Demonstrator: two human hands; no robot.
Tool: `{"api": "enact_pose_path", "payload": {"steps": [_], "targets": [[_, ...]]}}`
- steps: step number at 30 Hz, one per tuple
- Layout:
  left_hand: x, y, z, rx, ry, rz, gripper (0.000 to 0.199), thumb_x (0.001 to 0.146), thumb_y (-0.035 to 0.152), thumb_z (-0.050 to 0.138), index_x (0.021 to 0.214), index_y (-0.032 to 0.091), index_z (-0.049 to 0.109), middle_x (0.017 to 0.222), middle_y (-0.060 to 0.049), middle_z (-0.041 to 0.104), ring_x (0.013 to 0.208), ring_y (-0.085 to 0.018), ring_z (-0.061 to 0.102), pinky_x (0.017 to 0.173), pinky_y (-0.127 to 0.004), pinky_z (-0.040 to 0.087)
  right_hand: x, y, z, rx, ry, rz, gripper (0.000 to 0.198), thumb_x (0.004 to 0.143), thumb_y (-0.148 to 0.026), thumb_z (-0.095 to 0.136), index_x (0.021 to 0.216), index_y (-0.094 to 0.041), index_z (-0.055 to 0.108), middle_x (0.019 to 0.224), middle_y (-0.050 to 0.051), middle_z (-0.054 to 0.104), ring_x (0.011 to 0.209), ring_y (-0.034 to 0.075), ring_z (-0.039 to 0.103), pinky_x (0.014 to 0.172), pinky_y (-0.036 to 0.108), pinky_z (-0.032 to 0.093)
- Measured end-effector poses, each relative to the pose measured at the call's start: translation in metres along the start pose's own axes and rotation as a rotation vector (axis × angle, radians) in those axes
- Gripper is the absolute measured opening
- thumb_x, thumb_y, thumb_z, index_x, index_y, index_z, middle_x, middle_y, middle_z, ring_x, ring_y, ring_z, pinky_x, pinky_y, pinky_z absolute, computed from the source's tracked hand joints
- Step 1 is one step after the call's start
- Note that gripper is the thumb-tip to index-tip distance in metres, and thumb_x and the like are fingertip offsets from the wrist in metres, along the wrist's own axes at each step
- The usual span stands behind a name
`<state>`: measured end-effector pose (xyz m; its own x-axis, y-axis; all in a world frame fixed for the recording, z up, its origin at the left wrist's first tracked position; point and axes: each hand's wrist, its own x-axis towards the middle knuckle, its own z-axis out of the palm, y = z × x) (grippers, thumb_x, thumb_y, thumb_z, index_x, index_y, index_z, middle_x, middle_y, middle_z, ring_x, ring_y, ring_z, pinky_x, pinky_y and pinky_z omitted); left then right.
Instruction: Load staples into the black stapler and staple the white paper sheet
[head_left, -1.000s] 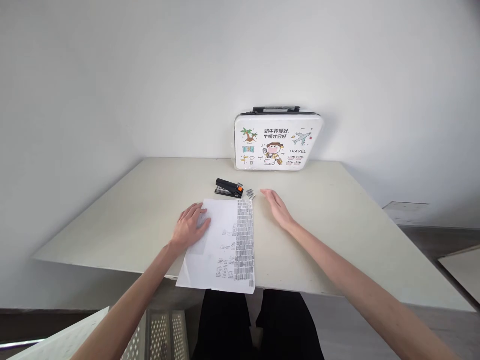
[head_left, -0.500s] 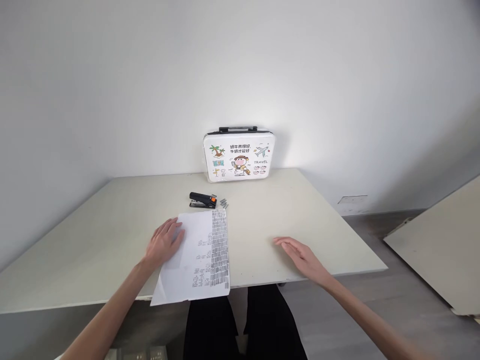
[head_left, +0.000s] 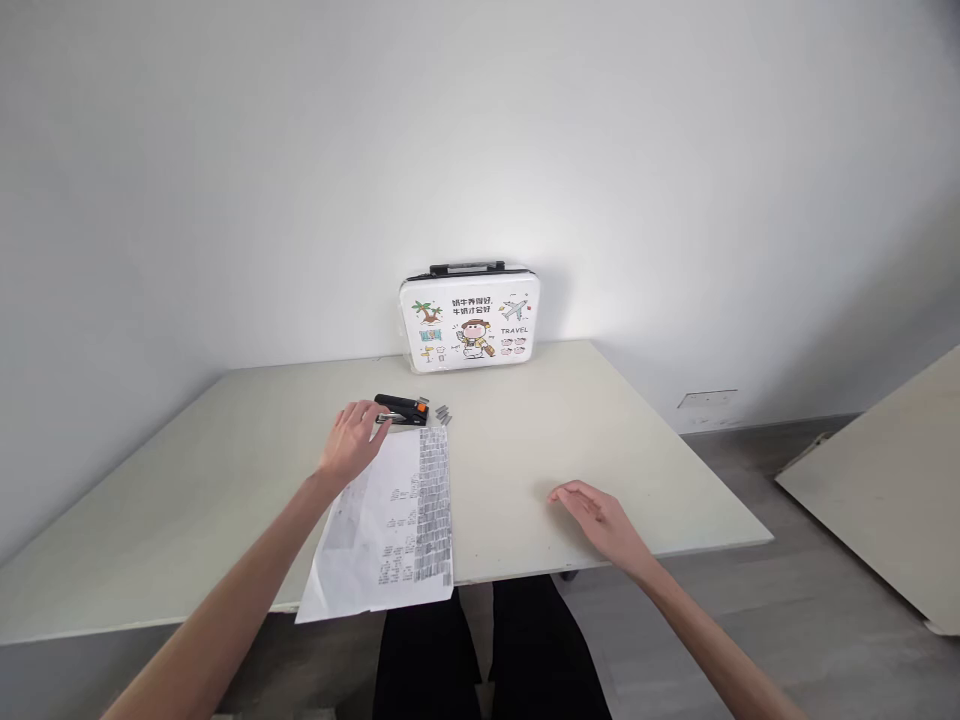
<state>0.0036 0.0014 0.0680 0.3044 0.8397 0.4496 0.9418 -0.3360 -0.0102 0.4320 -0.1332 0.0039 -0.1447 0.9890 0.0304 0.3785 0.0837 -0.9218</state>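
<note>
My left hand (head_left: 352,440) is at the left end of a black stapler (head_left: 403,409) with an orange part. Its thumb and fingers are apart around that end; whether they touch it I cannot tell. Under the wrist lie printed paper sheets (head_left: 397,520), their lower edge hanging over the table's front edge. Several small strips of staples (head_left: 443,414) sit just right of the stapler. My right hand (head_left: 592,515) hovers near the front edge of the table, loosely curved, thumb apart, holding nothing.
The pale table (head_left: 525,430) stands against a white wall. A white case (head_left: 472,320) with cartoon prints and a black handle leans there at the back. To the right, a pale panel (head_left: 885,480) is beyond the table, and a wall plate (head_left: 707,399) sits low.
My left hand has lifted off the paper and moved forward and right to the stapler. The right hand stays nearly in place. The view has shifted slightly.
</note>
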Motion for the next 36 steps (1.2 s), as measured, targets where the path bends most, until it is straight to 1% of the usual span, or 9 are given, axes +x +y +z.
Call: {"api": "enact_pose_path", "payload": {"steps": [5, 7, 11, 16, 21, 24, 28, 32, 36], "targets": [[0.042, -0.008, 0.012, 0.051, -0.104, -0.004, 0.036, 0.099, 0.035, 0.051, 0.132, 0.021, 0.059, 0.142, -0.015, 0.060, 0.136, -0.034, 0.048, 0.110, -0.049, 0.037, 0.004, 0.003, 0.003, 0.014, 0.021, -0.006, 0.050, 0.098, -0.067, 0.047, 0.095, -0.024, 0.073, 0.108, 0.008, 0.076, 0.100, 0.026, 0.069, 0.084, 0.031, 0.053], [0.061, -0.011, 0.017, 0.067, -0.182, -0.003, 0.034, 0.094, 0.036, 0.059, 0.125, 0.023, 0.063, 0.135, -0.013, 0.066, 0.133, -0.035, 0.051, 0.108, -0.048, 0.038, 0.007, 0.004, 0.004, 0.014, 0.024, -0.018, 0.051, 0.099, -0.067, 0.046, 0.093, -0.024, 0.073, 0.103, 0.008, 0.077, 0.095, 0.025, 0.069, 0.080, 0.031, 0.052], [0.086, -0.015, 0.026, 0.106, -0.332, 0.010, 0.021, 0.086, 0.038, 0.069, 0.102, 0.024, 0.070, 0.108, -0.011, 0.077, 0.112, -0.034, 0.065, 0.098, -0.044, 0.043, 0.009, 0.006, 0.004, 0.024, 0.006, -0.028, 0.049, 0.100, -0.065, 0.045, 0.095, -0.025, 0.073, 0.105, 0.008, 0.077, 0.096, 0.025, 0.069, 0.077, 0.030, 0.052], [0.085, -0.017, 0.016, 0.153, -0.368, 0.014, 0.020, 0.094, 0.037, 0.055, 0.098, 0.022, 0.068, 0.103, -0.014, 0.076, 0.100, -0.032, 0.069, 0.094, -0.044, 0.043, 0.008, 0.007, 0.001, 0.049, -0.006, -0.029, 0.045, 0.101, -0.062, 0.046, 0.095, -0.026, 0.074, 0.107, 0.006, 0.077, 0.091, 0.024, 0.069, 0.076, 0.031, 0.052], [0.057, -0.005, -0.013, 0.165, -0.291, 0.036, 0.027, 0.102, 0.032, 0.042, 0.112, 0.018, 0.063, 0.112, -0.016, 0.072, 0.100, -0.033, 0.068, 0.093, -0.047, 0.045, 0.007, 0.004, -0.001, 0.076, -0.015, -0.004, 0.045, 0.100, -0.062, 0.047, 0.094, -0.026, 0.073, 0.104, 0.005, 0.077, 0.080, 0.022, 0.067, 0.066, 0.029, 0.050], [0.031, 0.020, -0.023, 0.104, -0.236, 0.108, 0.031, 0.107, 0.036, 0.036, 0.121, 0.019, 0.058, 0.114, -0.013, 0.071, 0.098, -0.029, 0.068, 0.092, -0.045, 0.047, 0.007, 0.002, -0.001, 0.099, -0.006, -0.002, 0.044, 0.100, -0.062, 0.048, 0.092, -0.026, 0.072, 0.102, 0.005, 0.076, 0.083, 0.023, 0.067, 0.067, 0.029, 0.050], [0.002, 0.076, -0.021, -0.124, -0.122, 0.308, 0.028, 0.109, 0.038, 0.038, 0.123, 0.020, 0.054, 0.113, -0.011, 0.070, 0.094, -0.029, 0.067, 0.087, -0.045, 0.051, 0.007, 0.003, 0.000, 0.156, 0.030, -0.028, 0.042, 0.100, -0.061, 0.050, 0.092, -0.026, 0.072, 0.106, 0.006, 0.076, 0.101, 0.025, 0.069, 0.085, 0.032, 0.052], [-0.011, 0.136, -0.016, -0.260, -0.133, 0.418, 0.022, 0.109, 0.031, 0.038, 0.124, 0.021, 0.051, 0.112, -0.010, 0.068, 0.096, -0.027, 0.066, 0.088, -0.044, 0.051, 0.010, 0.009, 0.002, 0.262, 0.107, -0.062, 0.041, 0.099, -0.062, 0.052, 0.099, -0.026, 0.071, 0.115, 0.009, 0.074, 0.110, 0.027, 0.069, 0.100, 0.037, 0.052], [-0.018, 0.183, -0.011, -0.295, -0.178, 0.447, 0.021, 0.109, 0.030, 0.040, 0.126, 0.021, 0.050, 0.113, -0.010, 0.067, 0.097, -0.026, 0.066, 0.088, -0.043, 0.052, 0.013, 0.014, 0.004, 0.346, 0.227, -0.062, 0.044, 0.099, -0.064, 0.051, 0.112, -0.026, 0.068, 0.122, 0.011, 0.073, 0.119, 0.028, 0.067, 0.108, 0.043, 0.049]]}}
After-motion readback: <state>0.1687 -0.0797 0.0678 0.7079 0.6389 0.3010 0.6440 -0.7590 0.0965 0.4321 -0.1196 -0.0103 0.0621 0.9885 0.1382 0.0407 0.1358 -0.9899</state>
